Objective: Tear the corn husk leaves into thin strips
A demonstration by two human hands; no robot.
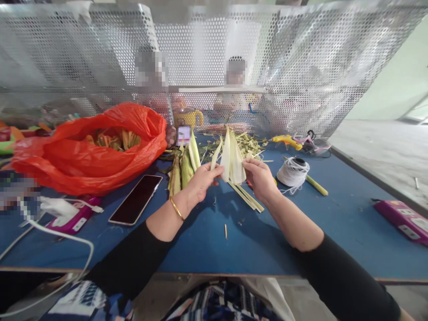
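Both hands hold a pale corn husk point(231, 156) upright above the blue table, its pointed tip away from me. My left hand point(203, 179) pinches the left edge of the husk, and a narrow husk strip stands up beside those fingers. On the right edge, my right hand point(261, 178) has its thumb and fingers closed on the same husk. Thin green strips point(246, 198) lie on the table below and between the hands. Left of them are several green and brown husks point(180, 169). Shredded husk bits point(249, 145) are piled behind.
A red plastic bag point(83, 156) and a phone point(136, 199) are at the left. White string point(293, 174), a green stalk point(316, 185), a yellow glue gun point(287, 141) and a purple power strip point(403, 219) lie right. A perforated metal screen point(207, 53) stands behind.
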